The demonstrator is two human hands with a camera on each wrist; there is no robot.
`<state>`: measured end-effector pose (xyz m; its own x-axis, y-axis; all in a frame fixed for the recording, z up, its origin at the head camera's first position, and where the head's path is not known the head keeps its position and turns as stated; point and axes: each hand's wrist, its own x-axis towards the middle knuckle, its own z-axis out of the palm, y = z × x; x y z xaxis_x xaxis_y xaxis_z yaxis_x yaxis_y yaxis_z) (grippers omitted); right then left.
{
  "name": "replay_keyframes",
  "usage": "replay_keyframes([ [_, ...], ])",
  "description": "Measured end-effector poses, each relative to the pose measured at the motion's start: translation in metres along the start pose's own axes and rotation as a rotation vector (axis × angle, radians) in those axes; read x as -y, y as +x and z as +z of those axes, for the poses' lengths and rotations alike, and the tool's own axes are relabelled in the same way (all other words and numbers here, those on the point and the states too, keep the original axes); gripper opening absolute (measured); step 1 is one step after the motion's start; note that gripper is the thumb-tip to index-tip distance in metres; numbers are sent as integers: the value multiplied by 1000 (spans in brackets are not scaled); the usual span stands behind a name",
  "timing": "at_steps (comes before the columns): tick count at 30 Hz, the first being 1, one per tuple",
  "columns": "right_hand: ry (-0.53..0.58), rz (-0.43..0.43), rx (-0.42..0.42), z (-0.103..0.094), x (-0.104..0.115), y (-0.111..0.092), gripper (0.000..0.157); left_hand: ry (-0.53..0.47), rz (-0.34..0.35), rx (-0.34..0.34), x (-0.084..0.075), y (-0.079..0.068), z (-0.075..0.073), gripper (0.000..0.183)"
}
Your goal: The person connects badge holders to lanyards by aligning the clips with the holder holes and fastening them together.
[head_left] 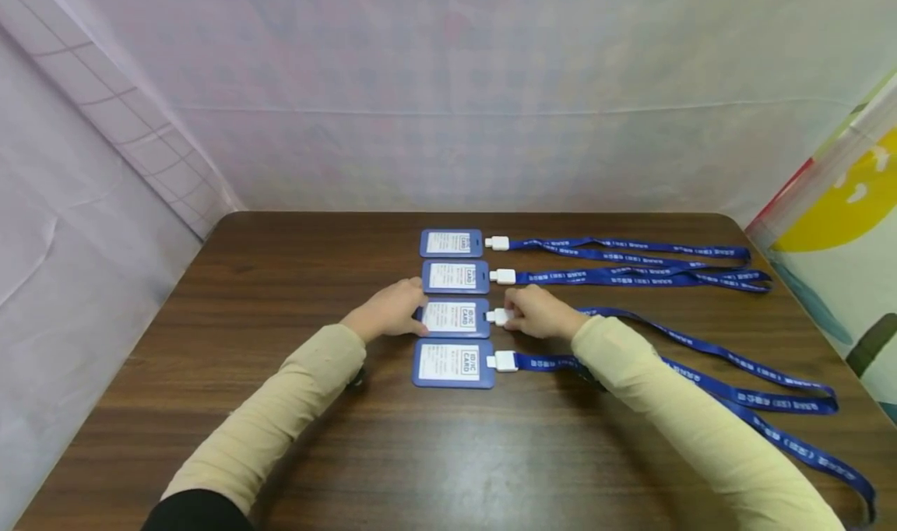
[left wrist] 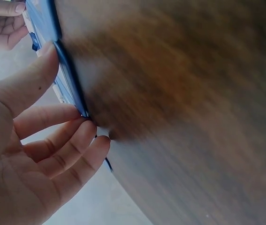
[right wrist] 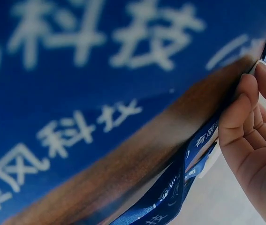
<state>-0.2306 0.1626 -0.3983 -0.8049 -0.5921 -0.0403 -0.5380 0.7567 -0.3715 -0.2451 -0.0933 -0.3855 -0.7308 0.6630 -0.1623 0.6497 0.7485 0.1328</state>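
Note:
In the head view several blue badge holders lie in a column, each with a white card and a blue lanyard running to the right. My left hand (head_left: 388, 311) grips the left end of the third badge holder (head_left: 448, 318) from the back; in the left wrist view, thumb and fingers (left wrist: 79, 136) are at its edges. My right hand (head_left: 538, 311) pinches the white clip (head_left: 498, 317) at that holder's right end. Its blue strap (head_left: 673, 330) passes under or behind the right hand and loops out right. A lanyard strap (right wrist: 100, 47) fills much of the right wrist view, blurred.
Two badge holders (head_left: 452, 243) (head_left: 455, 276) lie farther back, their lanyards (head_left: 631, 247) stretched right. The nearest badge holder (head_left: 454, 363) has its strap (head_left: 543, 362) running beneath the right forearm toward the right edge of the brown table (head_left: 336, 453). White cloth (head_left: 448, 157) hangs behind.

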Motion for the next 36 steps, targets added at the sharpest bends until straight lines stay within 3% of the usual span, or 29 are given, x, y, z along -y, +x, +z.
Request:
replay_keyframes([
  [19, -34, 2, 34, 0, 0, 4, 17, 12, 34, -17, 2, 1, 0, 31],
  [26, -47, -67, 2, 0, 1, 4, 19, 1, 115, -79, 5, -1, 0, 30],
  [36, -42, -61, 15, -2, 0, 6, 18, -13, 90, -62, 4, 1, 1, 30],
])
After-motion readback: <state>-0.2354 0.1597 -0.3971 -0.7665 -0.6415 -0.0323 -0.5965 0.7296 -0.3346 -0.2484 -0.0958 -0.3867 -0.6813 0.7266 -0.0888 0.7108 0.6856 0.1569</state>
